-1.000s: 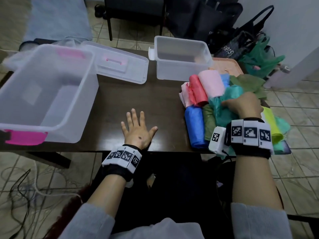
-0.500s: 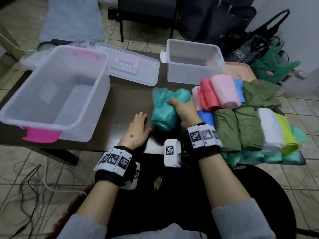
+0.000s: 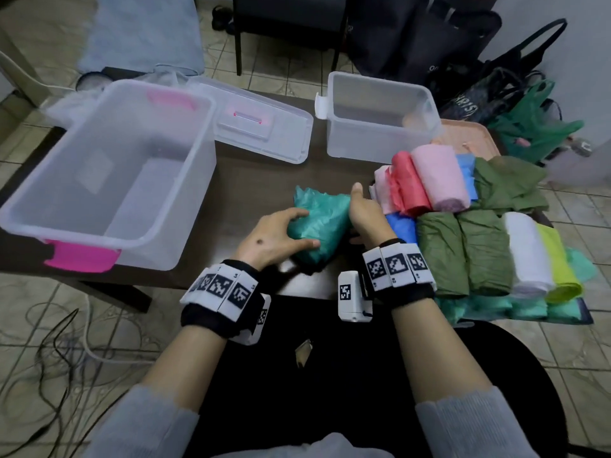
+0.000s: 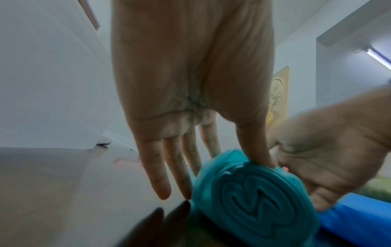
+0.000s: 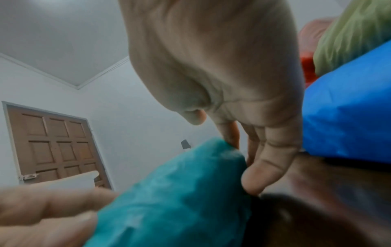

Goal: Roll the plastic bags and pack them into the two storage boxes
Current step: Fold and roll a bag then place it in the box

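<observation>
A teal rolled plastic bag [image 3: 317,223] lies on the dark table [image 3: 251,180] between my hands, its spiral end facing me in the left wrist view [image 4: 253,197]. My left hand [image 3: 291,226] holds its near left end, thumb on top and fingers down the left side [image 4: 211,167]. My right hand [image 3: 360,213] stands on edge against the roll's right side, fingers nearly straight [image 5: 232,133], touching the teal plastic [image 5: 169,192]. The large clear storage box [image 3: 198,180] with pink latches stands empty at the left. The small clear box [image 3: 380,140] stands at the back.
Rolled and folded bags lie in rows at the right: pink [image 3: 439,180], red [image 3: 406,183], blue [image 3: 400,226], olive [image 3: 463,252], white [image 3: 529,256], yellow [image 3: 558,262]. A clear lid [image 3: 261,123] lies between the boxes. Cables trail on the floor at the left.
My right hand carried the teal roll from the pile to the table's middle. My left hand rose from lying flat on the table and took hold of the roll's end.
</observation>
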### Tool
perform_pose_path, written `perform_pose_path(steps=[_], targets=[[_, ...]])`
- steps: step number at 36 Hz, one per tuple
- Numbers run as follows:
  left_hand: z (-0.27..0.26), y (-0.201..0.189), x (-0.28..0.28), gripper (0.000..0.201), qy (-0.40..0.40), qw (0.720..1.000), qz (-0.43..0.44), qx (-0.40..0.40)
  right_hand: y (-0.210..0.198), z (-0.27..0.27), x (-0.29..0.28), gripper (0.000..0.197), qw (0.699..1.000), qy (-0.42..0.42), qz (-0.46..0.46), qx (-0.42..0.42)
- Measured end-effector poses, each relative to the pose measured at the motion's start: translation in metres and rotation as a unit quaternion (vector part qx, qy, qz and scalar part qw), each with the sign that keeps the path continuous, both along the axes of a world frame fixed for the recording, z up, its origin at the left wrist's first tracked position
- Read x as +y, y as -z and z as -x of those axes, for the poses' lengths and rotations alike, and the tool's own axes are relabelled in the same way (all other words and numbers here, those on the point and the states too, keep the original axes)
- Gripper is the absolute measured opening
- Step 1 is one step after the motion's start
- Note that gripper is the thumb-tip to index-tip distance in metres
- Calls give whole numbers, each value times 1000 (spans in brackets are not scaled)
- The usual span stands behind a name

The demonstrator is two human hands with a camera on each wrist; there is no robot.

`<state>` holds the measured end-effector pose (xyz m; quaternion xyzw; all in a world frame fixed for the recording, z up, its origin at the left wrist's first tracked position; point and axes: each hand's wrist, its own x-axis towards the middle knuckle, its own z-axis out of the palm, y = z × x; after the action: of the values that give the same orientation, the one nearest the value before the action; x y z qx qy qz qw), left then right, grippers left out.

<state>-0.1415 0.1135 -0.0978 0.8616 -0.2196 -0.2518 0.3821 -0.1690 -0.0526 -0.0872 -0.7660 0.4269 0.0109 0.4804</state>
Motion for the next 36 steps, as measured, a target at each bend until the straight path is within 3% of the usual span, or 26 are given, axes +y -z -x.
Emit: perform_pose_path(steps=[3,6,11,16,19,22,26,30,34,36], targets=[[-14,-1,6,33,-16,1000,-1,-15,-1,6,-7,66,999,17,-30,-2],[-26,-1,10,22,-50,998,-4,-37,-1,10,-11,62,999,0,-33,18],[-34,-3,12,30,-90,991,-14,-98,3,15,-10,59,997,-36,-53,34],[-19,-10,17,38,13,991,85,-107,11,11,-13,68,998,-49,-23,20],[-12,-8,18,51,75,994,29,-80,10,10,-11,65,998,-41,-48,8],[-10,-3,12,72,130,982,-65,-123,9,8,-8,55,996,-32,-76,-17],[-13,-4,2,73,86,971,-142,-171,6,5,-7,48,993,-7,-91,-73],[-18,-6,-6,62,45,967,-191,-160,9,9,-3,30,988,42,1,-147],[-17,-8,-12,55,-37,974,-192,-114,4,10,17,25,976,-7,-177,-124],[-15,-8,-14,53,-72,978,-177,-78,4,7,28,24,974,-31,-198,-105]])
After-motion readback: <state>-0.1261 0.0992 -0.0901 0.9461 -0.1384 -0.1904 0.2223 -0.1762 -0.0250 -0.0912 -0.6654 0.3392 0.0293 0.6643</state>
